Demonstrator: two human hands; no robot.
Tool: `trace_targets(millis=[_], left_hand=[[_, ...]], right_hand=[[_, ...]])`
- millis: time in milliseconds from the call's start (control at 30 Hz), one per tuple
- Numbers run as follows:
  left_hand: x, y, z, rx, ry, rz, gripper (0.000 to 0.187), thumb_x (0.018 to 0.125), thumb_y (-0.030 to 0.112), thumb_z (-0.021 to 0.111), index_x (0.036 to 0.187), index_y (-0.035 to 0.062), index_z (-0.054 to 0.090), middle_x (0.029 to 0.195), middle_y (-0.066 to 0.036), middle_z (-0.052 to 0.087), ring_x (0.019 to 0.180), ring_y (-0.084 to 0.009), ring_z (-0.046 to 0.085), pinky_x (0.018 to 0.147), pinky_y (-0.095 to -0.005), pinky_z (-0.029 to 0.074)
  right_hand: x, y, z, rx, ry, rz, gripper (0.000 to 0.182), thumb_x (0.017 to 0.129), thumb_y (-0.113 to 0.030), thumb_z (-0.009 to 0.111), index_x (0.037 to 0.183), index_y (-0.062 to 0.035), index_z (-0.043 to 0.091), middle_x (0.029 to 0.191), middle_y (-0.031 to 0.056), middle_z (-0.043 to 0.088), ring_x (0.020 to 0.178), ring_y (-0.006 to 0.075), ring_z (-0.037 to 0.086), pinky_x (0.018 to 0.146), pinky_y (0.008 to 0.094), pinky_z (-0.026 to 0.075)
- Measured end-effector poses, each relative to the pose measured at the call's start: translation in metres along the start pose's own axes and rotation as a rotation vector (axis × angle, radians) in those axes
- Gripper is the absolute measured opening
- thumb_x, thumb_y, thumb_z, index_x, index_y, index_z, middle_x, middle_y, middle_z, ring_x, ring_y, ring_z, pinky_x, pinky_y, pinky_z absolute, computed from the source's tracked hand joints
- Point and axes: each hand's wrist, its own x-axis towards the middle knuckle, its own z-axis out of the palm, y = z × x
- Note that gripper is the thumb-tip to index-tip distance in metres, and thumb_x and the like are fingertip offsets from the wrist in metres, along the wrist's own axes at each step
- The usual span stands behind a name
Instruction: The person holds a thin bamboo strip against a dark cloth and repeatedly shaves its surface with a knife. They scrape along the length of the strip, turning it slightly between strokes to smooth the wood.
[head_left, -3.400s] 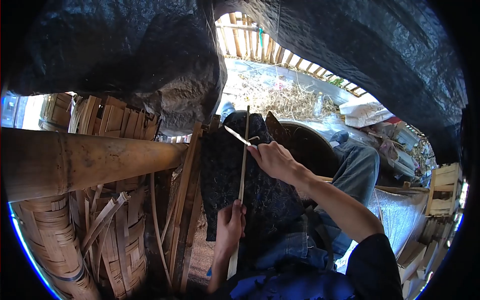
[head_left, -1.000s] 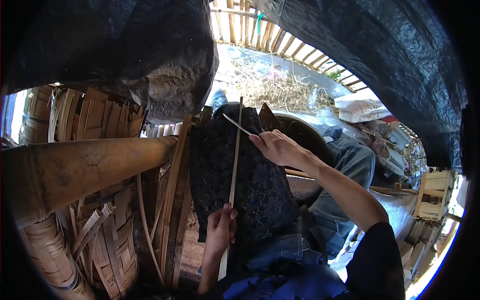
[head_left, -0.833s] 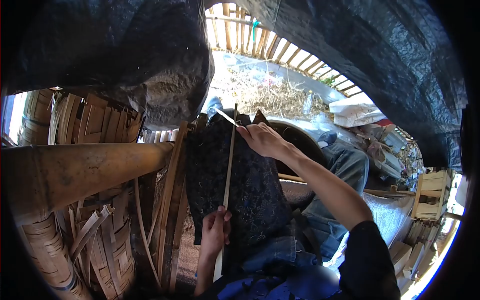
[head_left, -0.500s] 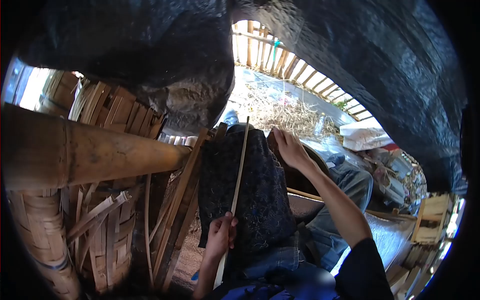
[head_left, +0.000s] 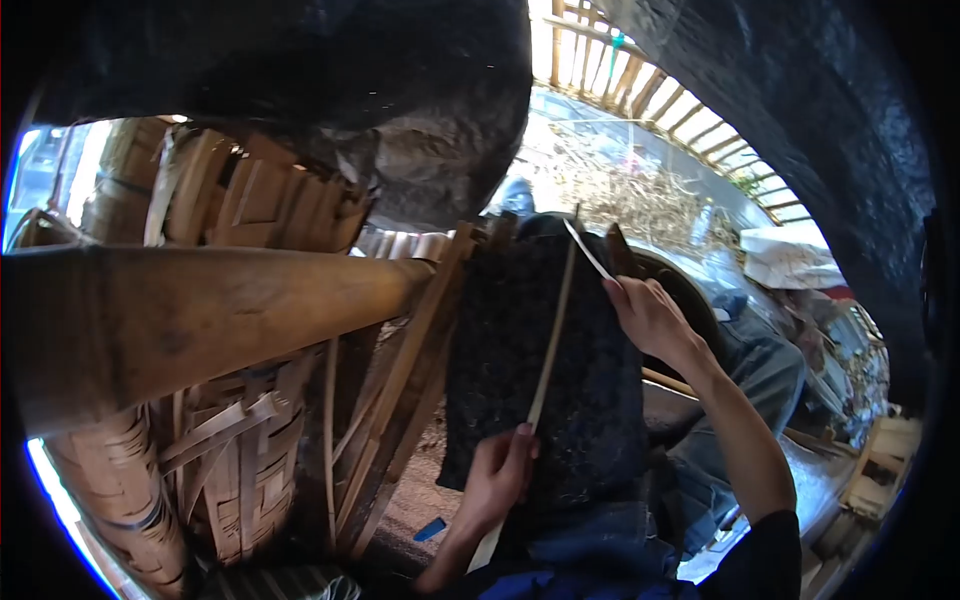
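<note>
My left hand (head_left: 497, 478) is closed around the lower part of a long, thin bamboo strip (head_left: 556, 335). The strip runs up and away over a dark, worn cloth (head_left: 500, 370) spread across my lap. Its lower end comes out below the hand. In my right hand (head_left: 655, 315) is a knife, with a narrow bright blade (head_left: 588, 246) pointing up and left toward the strip's far end. The fingers hide its handle. Just beyond that hand stands a brown wooden-looking piece (head_left: 620, 250).
A thick bamboo pole (head_left: 220, 315) juts in from the left toward upright wooden slats (head_left: 405, 385). Woven bamboo baskets (head_left: 120, 470) stand at the left. Dark sheeting (head_left: 300, 60) hangs overhead. Shavings (head_left: 620, 185) lie ahead, and a blue scrap (head_left: 430, 529) is on the ground.
My right hand has come back from the brown piece, and the knife blade now shows beside the strip. My left hand keeps its hold. The whole view has shifted, moving things rightward.
</note>
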Motion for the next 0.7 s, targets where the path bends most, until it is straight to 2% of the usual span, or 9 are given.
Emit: trace_targets(millis=[100,167,267,300,333,467,533,600,700], left_hand=[[0.001,0.003,-0.001,0.024,-0.023,-0.025,0.041,0.100,0.036,0.038,0.077,0.0050,0.052,0.047,0.004,0.037,0.039,-0.0040,0.036,0.038,-0.0219,0.028],[0.002,0.003,-0.003,0.021,-0.027,-0.013,0.043,0.100,0.038,0.038,0.076,0.0053,0.052,0.048,0.004,0.039,0.039,-0.0042,0.037,0.038,-0.0219,0.028],[0.001,0.008,-0.001,0.018,-0.027,-0.040,0.043,0.100,0.039,0.038,0.076,0.0053,0.052,0.048,0.003,0.039,0.039,-0.0044,0.036,0.038,-0.0220,0.029],[0.002,0.009,-0.001,0.019,-0.014,-0.038,0.043,0.100,0.039,0.038,0.076,0.0053,0.052,0.048,0.003,0.039,0.039,-0.0044,0.036,0.038,-0.0220,0.029],[0.002,0.008,0.001,0.021,-0.013,-0.021,0.043,0.100,0.039,0.038,0.076,0.0055,0.052,0.048,0.003,0.039,0.039,-0.0045,0.037,0.038,-0.0219,0.029],[0.003,0.002,0.000,0.041,-0.017,0.012,0.043,0.099,0.040,0.039,0.077,0.0059,0.052,0.049,0.004,0.039,0.040,-0.0047,0.037,0.038,-0.0218,0.030],[0.004,0.000,0.001,0.056,-0.045,0.036,0.043,0.099,0.040,0.039,0.077,0.0059,0.052,0.049,0.004,0.039,0.041,-0.0044,0.037,0.038,-0.0218,0.030],[0.003,0.001,0.002,0.031,-0.011,0.058,0.043,0.098,0.042,0.041,0.073,0.0089,0.051,0.049,0.005,0.038,0.040,-0.0040,0.033,0.037,-0.0213,0.027],[0.004,-0.005,0.003,0.034,-0.004,0.089,0.042,0.098,0.042,0.041,0.074,0.0086,0.051,0.050,0.005,0.037,0.040,-0.0039,0.033,0.037,-0.0216,0.027]], right_hand=[[0.034,0.004,-0.005,0.057,-0.063,0.161,0.038,0.099,-0.029,0.042,0.081,0.0021,0.055,0.068,0.0236,0.059,0.065,0.0402,0.060,0.056,0.0452,0.045],[0.056,0.023,0.005,0.043,-0.041,0.300,0.042,0.100,-0.031,0.038,0.082,0.0029,0.054,0.062,0.0214,0.058,0.058,0.0393,0.058,0.057,0.0469,0.043],[0.065,0.020,-0.001,0.166,0.038,0.382,0.042,0.100,-0.032,0.038,0.083,0.0038,0.053,0.061,0.0216,0.057,0.056,0.0371,0.057,0.057,0.0467,0.042],[0.060,0.010,-0.006,0.206,0.103,0.339,0.041,0.101,-0.031,0.037,0.082,0.0018,0.052,0.053,0.0173,0.052,0.047,0.0272,0.055,0.050,0.0416,0.042],[0.053,0.001,-0.009,0.226,0.102,0.327,0.041,0.101,-0.031,0.037,0.082,0.0018,0.052,0.053,0.0173,0.052,0.047,0.0272,0.055,0.050,0.0416,0.042],[0.009,-0.041,-0.038,0.395,-0.180,0.361,0.039,0.102,-0.032,0.033,0.079,-0.0037,0.047,0.045,0.0038,0.038,0.034,0.0097,0.039,0.035,0.0335,0.032],[-0.019,-0.059,-0.045,0.420,-0.180,0.304,0.040,0.101,-0.032,0.037,0.077,-0.0031,0.048,0.045,0.0064,0.041,0.032,0.0143,0.040,0.035,0.0363,0.032],[-0.043,-0.071,-0.039,0.367,-0.166,0.077,0.040,0.099,-0.032,0.043,0.072,-0.0029,0.049,0.043,0.0104,0.043,0.031,0.0219,0.042,0.035,0.0381,0.034],[-0.067,-0.085,-0.039,0.295,-0.204,0.006,0.042,0.097,-0.032,0.047,0.066,-0.0030,0.049,0.043,0.0141,0.044,0.034,0.0289,0.046,0.036,0.0393,0.034]])
